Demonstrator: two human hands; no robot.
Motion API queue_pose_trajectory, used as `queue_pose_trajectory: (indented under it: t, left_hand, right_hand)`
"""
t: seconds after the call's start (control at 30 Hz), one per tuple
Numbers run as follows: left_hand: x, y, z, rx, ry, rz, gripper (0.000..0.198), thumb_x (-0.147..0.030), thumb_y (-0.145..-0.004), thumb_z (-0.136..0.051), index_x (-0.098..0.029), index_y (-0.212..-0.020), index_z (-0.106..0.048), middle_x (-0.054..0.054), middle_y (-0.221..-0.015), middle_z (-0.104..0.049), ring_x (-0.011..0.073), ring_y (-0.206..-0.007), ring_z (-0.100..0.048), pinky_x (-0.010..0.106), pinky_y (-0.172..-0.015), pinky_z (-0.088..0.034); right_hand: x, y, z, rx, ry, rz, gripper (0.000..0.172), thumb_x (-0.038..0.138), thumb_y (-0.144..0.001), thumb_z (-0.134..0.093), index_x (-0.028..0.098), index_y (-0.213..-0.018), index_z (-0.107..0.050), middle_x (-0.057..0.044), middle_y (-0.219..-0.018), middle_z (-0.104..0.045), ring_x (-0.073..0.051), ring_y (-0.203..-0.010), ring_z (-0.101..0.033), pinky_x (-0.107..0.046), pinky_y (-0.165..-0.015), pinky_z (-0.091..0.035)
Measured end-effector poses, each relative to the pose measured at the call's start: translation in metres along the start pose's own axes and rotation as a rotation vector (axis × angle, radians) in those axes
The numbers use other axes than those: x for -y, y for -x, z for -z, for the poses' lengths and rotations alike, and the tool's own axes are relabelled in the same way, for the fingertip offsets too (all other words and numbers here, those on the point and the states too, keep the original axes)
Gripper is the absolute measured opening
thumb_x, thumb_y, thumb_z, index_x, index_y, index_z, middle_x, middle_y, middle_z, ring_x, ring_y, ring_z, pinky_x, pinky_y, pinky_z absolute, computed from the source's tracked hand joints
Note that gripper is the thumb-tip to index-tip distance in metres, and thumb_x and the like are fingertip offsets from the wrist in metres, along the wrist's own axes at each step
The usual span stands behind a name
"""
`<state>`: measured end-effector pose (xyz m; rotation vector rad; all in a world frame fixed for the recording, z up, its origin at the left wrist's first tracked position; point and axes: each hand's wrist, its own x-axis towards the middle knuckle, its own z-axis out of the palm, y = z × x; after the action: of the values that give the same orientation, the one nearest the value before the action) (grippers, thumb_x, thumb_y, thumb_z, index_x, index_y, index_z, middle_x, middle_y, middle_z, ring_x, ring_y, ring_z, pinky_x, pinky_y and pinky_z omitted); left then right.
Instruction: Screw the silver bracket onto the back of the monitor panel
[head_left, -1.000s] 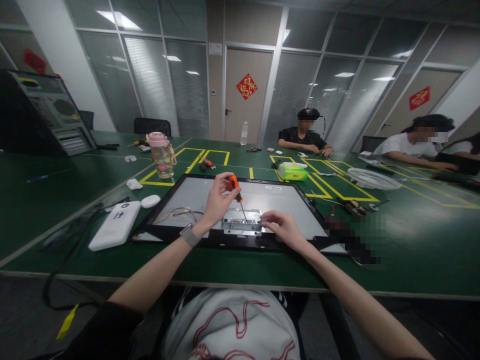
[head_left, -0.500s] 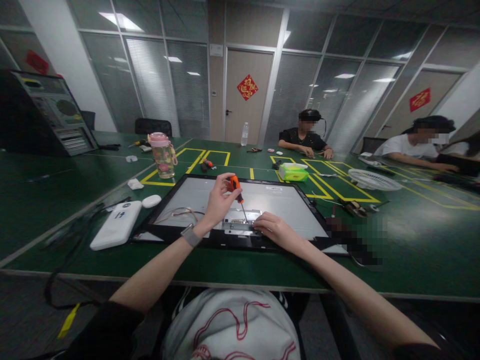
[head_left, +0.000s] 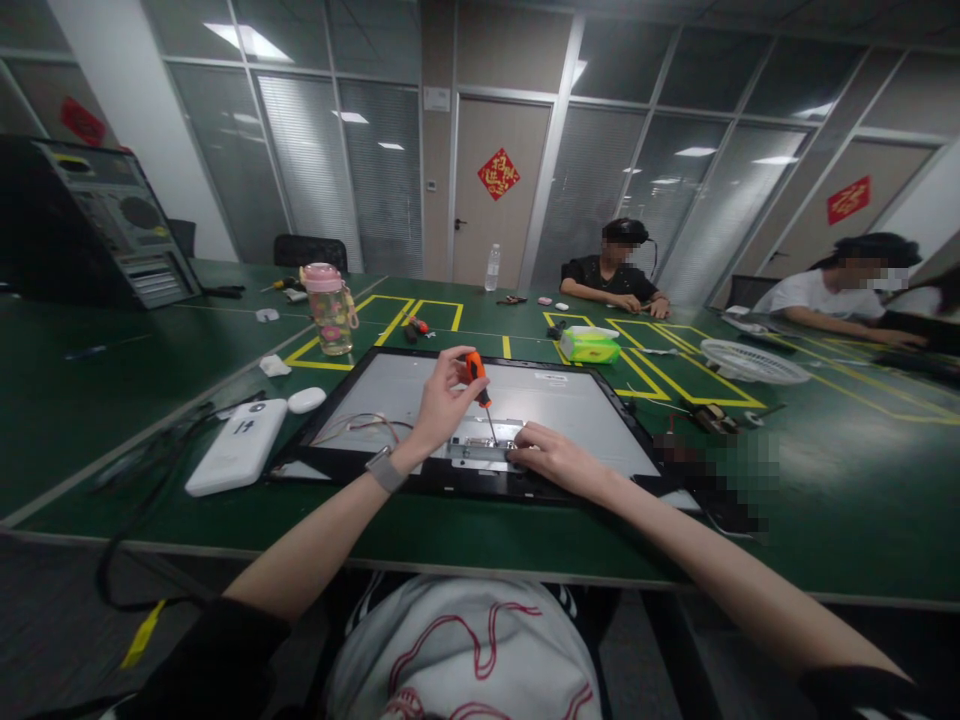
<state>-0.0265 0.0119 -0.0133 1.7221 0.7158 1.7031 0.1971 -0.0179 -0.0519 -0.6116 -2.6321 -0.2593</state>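
A display panel (head_left: 390, 385) with a black frame lies flat on the green table, its grey back facing up. My left hand (head_left: 446, 397) grips an orange and black screwdriver (head_left: 475, 367) by the handle. The screwdriver leans a little, and its tip points down at a metal bracket (head_left: 480, 454) near the panel's front edge. Against the bracket's right end, my right hand (head_left: 551, 455) has its fingers curled closed; the fingertips are partly hidden. Thin wires (head_left: 360, 422) run across the panel's left part.
Left of the panel are a white phone-like device (head_left: 238, 448), a white case (head_left: 307, 400) and black cables. Behind stand a pink-lidded bottle (head_left: 330, 315) and a green pack (head_left: 590, 345). A white fan grille (head_left: 754, 362) lies to the right. Two people sit across the table.
The view has shifted slightly. My left hand still holds the screwdriver over the bracket, and my right hand stays at the bracket's right end.
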Motion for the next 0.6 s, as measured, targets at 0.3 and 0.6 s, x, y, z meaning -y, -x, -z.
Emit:
queue_pose_trajectory:
  t: [0.3,0.6]
  left_hand:
    - [0.0,0.001,0.001,0.006,-0.006,-0.004,0.043,-0.026,-0.079,-0.07,-0.022,-0.117,-0.05,0.0,-0.087,-0.06,0.0123,-0.08,-0.062,0.024,-0.068,-0.056]
    - [0.0,0.001,0.0,-0.004,-0.009,0.005,0.044,-0.026,-0.078,-0.07,-0.022,-0.117,-0.051,0.0,-0.087,-0.06,0.0122,-0.079,-0.062,0.023,-0.066,-0.056]
  right_hand:
    - [0.0,0.006,0.012,0.083,0.031,0.061,0.026,0.017,-0.098,-0.042,0.014,-0.109,-0.065,-0.012,-0.101,-0.063,-0.019,-0.09,-0.058,-0.029,-0.079,-0.053]
    - [-0.003,0.009,0.013,0.098,0.049,0.087,0.028,0.015,-0.098,-0.04,0.015,-0.112,-0.065,-0.012,-0.104,-0.063,-0.019,-0.094,-0.058,-0.03,-0.08,-0.053]
